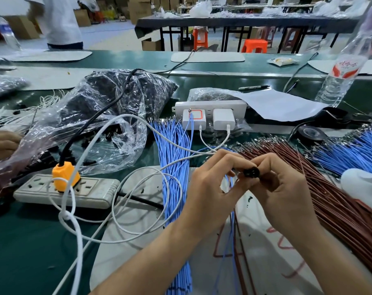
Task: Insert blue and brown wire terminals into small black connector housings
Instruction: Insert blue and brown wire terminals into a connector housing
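**Status:** one assembly in hand, mid-insertion.

The right hand point(281, 184) pinches a black connector housing point(250, 172) between thumb and forefinger. Its socket face is turned toward the camera, and it is held above the counter point(31, 241) in front of the person. The left hand point(210, 182) closes its fingertips on a blue wire point(229, 237) just beside the housing's left end, seemingly with a brown wire point(238, 241) alongside. Both wires hang down from between the two hands over a white sheet point(266, 262). Full seating of either terminal cannot be confirmed, as the fingers cover the entry side.

**Work outstanding:** large.

- A blue wire bundle point(174, 167) lies left of the hands.
- A brown wire bundle point(308, 177) fans out to the right.
- A second blue bundle point(347, 154) lies beyond the brown one (all three show bare metal terminals at their far ends, none housed).
- A clear plastic bag point(108, 116) of dark parts, likely spare housings, sits at the left rear of the counter.

No stack of finished assemblies is visible, so a completed count cannot be stated.

**Judgement:** the batch is far from done, and the present unit is not yet released.
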Action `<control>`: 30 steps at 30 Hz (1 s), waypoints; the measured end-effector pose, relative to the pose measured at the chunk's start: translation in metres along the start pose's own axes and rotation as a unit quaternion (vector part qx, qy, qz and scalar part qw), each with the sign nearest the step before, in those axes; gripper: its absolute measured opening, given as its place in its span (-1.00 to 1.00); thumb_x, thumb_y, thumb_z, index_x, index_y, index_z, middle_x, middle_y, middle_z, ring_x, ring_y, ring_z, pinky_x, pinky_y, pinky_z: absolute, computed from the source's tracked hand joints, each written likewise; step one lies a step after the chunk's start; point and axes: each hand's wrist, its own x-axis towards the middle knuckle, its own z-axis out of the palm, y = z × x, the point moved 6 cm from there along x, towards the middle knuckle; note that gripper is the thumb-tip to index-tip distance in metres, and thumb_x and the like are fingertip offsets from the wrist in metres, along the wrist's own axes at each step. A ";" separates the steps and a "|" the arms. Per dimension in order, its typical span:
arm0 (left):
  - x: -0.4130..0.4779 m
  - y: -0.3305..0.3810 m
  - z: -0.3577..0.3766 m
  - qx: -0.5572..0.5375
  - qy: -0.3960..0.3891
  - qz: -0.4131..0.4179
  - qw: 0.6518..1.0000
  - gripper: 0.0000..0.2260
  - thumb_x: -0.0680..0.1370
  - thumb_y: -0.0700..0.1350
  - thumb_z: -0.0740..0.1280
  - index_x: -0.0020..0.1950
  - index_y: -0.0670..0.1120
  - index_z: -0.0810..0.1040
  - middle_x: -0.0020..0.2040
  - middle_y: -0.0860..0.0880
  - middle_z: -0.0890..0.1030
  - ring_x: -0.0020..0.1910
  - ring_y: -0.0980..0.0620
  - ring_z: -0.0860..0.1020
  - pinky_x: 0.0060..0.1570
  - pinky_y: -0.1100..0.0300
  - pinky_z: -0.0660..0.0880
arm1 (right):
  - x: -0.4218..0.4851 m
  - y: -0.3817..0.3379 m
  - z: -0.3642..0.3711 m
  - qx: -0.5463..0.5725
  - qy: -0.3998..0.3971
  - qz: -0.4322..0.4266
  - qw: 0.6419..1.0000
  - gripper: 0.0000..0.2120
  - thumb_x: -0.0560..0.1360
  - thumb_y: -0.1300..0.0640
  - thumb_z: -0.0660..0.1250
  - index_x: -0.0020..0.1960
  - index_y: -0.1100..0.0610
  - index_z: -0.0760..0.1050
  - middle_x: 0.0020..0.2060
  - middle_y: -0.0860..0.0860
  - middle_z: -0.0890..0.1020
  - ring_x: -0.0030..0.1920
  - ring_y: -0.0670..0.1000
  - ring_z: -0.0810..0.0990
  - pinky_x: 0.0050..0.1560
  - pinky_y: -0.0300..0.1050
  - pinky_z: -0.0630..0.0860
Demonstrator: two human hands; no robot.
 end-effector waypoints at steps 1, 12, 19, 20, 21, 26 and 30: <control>0.000 0.000 0.000 0.000 -0.002 0.000 1.000 -0.87 0.44 -0.29 0.46 -0.04 -0.23 0.62 -0.10 -0.02 0.59 -0.11 0.18 0.52 -0.08 0.35 0.44 | 0.000 0.000 0.001 -0.003 -0.001 -0.001 1.000 -0.67 0.38 0.46 0.42 -0.28 0.09 0.39 -0.23 0.10 0.60 -0.23 0.08 0.63 -0.21 -0.25 0.57; -0.001 0.003 0.002 -0.004 -0.006 0.013 1.000 -0.86 0.43 -0.27 0.48 -0.06 -0.27 0.62 -0.12 -0.09 0.60 -0.12 0.10 0.56 -0.05 0.30 0.49 | 0.001 0.005 0.003 -0.023 -0.036 0.006 0.999 -0.73 0.41 0.49 0.40 -0.28 0.24 0.37 -0.25 0.12 0.56 -0.30 -0.05 0.54 -0.29 -0.35 0.45; -0.002 -0.003 0.005 -0.023 -0.005 -0.005 1.000 -0.87 0.43 -0.25 0.48 -0.07 -0.23 0.60 -0.13 -0.06 0.59 -0.15 0.05 0.56 -0.14 0.20 0.53 | -0.001 0.006 0.005 -0.002 -0.018 0.026 1.000 -0.80 0.36 0.20 0.46 -0.26 0.18 0.43 -0.31 0.05 0.58 -0.31 -0.03 0.57 -0.30 -0.30 0.47; -0.002 -0.003 0.005 -0.034 -0.006 -0.015 0.999 -0.87 0.44 -0.24 0.47 -0.06 -0.22 0.59 -0.12 -0.06 0.60 -0.13 0.04 0.57 -0.14 0.18 0.54 | -0.002 0.007 0.004 0.018 -0.007 0.040 0.999 -0.76 0.36 0.16 0.53 -0.24 0.15 0.45 -0.29 0.08 0.60 -0.31 0.00 0.58 -0.29 -0.28 0.50; -0.002 -0.004 0.005 -0.048 -0.005 -0.025 0.999 -0.87 0.45 -0.24 0.46 -0.05 -0.22 0.58 -0.11 -0.07 0.60 -0.12 0.03 0.58 -0.13 0.16 0.55 | -0.002 0.007 0.003 0.035 0.001 0.051 0.998 -0.78 0.35 0.12 0.53 -0.21 0.13 0.48 -0.26 0.09 0.62 -0.29 0.00 0.60 -0.27 -0.27 0.53; -0.003 -0.005 0.005 -0.084 0.006 -0.040 0.996 -0.87 0.45 -0.26 0.44 -0.02 -0.20 0.59 -0.11 -0.07 0.63 -0.13 -0.01 0.60 -0.11 0.01 0.57 | -0.003 0.008 0.002 -0.021 0.016 0.039 0.999 -0.77 0.40 0.38 0.43 -0.18 0.05 0.57 -0.28 -0.10 0.66 -0.29 -0.17 0.61 -0.24 -0.43 0.47; -0.005 -0.016 0.008 -0.114 -0.002 -0.071 0.991 -0.89 0.46 -0.31 0.42 -0.03 -0.22 0.60 -0.11 -0.10 0.65 -0.10 0.00 0.64 -0.04 0.08 0.59 | -0.002 0.018 0.009 -0.085 -0.021 0.035 0.996 -0.82 0.39 0.47 0.40 -0.18 0.22 0.58 -0.30 0.03 0.64 -0.28 0.01 0.61 -0.30 -0.19 0.50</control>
